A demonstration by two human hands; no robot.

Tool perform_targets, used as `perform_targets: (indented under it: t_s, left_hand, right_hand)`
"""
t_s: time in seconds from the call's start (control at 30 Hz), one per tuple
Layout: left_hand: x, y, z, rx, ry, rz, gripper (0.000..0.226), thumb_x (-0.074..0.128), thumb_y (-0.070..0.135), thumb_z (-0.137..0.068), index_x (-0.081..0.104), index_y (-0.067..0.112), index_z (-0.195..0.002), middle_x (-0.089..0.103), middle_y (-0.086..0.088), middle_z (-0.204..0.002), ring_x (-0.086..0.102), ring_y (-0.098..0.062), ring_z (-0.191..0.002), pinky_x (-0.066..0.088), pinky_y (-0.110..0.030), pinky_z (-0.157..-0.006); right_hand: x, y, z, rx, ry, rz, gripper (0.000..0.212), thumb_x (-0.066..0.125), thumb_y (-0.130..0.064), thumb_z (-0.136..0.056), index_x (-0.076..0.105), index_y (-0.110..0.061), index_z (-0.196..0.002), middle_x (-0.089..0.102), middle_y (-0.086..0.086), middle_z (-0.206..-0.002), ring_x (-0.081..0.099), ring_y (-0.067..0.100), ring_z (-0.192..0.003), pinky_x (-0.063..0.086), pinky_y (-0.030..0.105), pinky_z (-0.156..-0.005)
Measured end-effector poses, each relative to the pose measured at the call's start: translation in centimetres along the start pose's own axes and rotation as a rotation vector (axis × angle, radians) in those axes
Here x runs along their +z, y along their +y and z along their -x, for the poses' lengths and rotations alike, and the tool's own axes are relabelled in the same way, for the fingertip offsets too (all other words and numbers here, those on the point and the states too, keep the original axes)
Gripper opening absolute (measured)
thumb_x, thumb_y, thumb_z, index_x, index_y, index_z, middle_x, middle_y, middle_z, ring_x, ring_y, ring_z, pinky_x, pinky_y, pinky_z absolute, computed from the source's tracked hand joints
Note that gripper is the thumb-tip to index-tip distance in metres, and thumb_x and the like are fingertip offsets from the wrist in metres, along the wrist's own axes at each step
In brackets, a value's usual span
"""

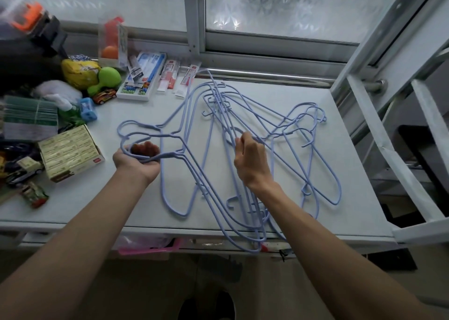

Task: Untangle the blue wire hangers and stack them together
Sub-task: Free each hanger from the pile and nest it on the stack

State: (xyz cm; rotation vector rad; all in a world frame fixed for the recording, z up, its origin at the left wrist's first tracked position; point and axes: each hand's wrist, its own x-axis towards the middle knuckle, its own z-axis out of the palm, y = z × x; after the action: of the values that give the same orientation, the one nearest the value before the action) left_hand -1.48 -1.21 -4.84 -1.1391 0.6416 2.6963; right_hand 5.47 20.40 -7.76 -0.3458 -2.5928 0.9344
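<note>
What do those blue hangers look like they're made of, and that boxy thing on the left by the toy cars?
The blue hangers look like thin metal wire under a smooth matte blue coating: slim, evenly bent rods with small hooks; the core itself is hidden. The box looks like printed cardboard, with flat folded faces and sharp edges.

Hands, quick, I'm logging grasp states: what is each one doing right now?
Left hand: closed on the hook loop of a blue hanger.
Right hand: fingers pinched on wires in the tangled hangers.
</note>
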Motion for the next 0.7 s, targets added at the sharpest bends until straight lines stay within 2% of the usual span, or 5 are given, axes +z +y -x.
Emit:
perform_targets:
  t_s: [0.13, 0.3, 0.47, 0.57, 0.7]
  left_hand:
    - [-0.2, 0.2, -0.2, -0.002, -0.01, -0.007, 0.038, 0.035, 0.018, -0.095, 0.034, 0.016, -0.058, 0.038, 0.0, -0.051, 0.037, -0.016, -0.047, 0.038, -0.02, -0.053]
    - [-0.3, 0.3, -0.4, -0.019, -0.049, -0.024, 0.043, 0.028, 0.015, -0.095, 0.029, 0.019, -0.052, 0.03, 0.005, -0.038, 0.03, -0.012, -0.034, 0.032, -0.018, -0.052]
    - [-0.4, 0.4, -0.6, -0.028, -0.048, -0.049, 0.044, 0.029, 0.017, -0.098, 0.03, 0.017, -0.053, 0.031, 0.004, -0.035, 0.034, -0.012, -0.03, 0.035, -0.02, -0.052]
    - [-0.4, 0.1, -0.8, -0.027, -0.022, -0.06, 0.042, 0.032, 0.017, -0.098, 0.038, 0.015, -0.056, 0.043, 0.001, -0.036, 0.044, -0.013, -0.038, 0.042, -0.02, -0.051]
    - [-0.3, 0.2, -1.0, -0.007, -0.07, -0.109, 0.042, 0.027, 0.019, -0.099, 0.053, 0.012, -0.067, 0.061, -0.004, -0.049, 0.059, -0.015, -0.062, 0.049, -0.026, -0.064]
  right_hand:
    - [0.2, 0.4, 0.4, -0.022, 0.019, 0.075, 0.024, 0.04, -0.018, -0.102, 0.052, 0.0, -0.092, 0.066, 0.027, -0.084, 0.062, 0.045, -0.075, 0.035, 0.035, -0.056]
    - [0.2, 0.2, 0.2, 0.002, 0.036, 0.115, 0.027, 0.041, -0.022, -0.102, 0.055, 0.0, -0.093, 0.068, 0.025, -0.084, 0.063, 0.042, -0.077, 0.032, 0.032, -0.058]
    - [-0.7, 0.4, -0.9, 0.128, 0.055, -0.152, 0.033, 0.046, -0.024, -0.1, 0.057, 0.002, -0.084, 0.062, 0.012, -0.07, 0.061, 0.033, -0.071, 0.045, 0.042, -0.06]
    - [-1.4, 0.2, -1.7, 0.108, 0.066, -0.259, 0.031, 0.046, -0.024, -0.1, 0.061, 0.0, -0.088, 0.065, 0.006, -0.076, 0.062, 0.023, -0.07, 0.048, 0.035, -0.062]
    - [-2.5, -1.0, -3.7, -0.005, 0.112, -0.285, 0.026, 0.045, -0.021, -0.1, 0.061, -0.003, -0.093, 0.058, -0.008, -0.074, 0.051, 0.009, -0.062, 0.04, 0.026, -0.062]
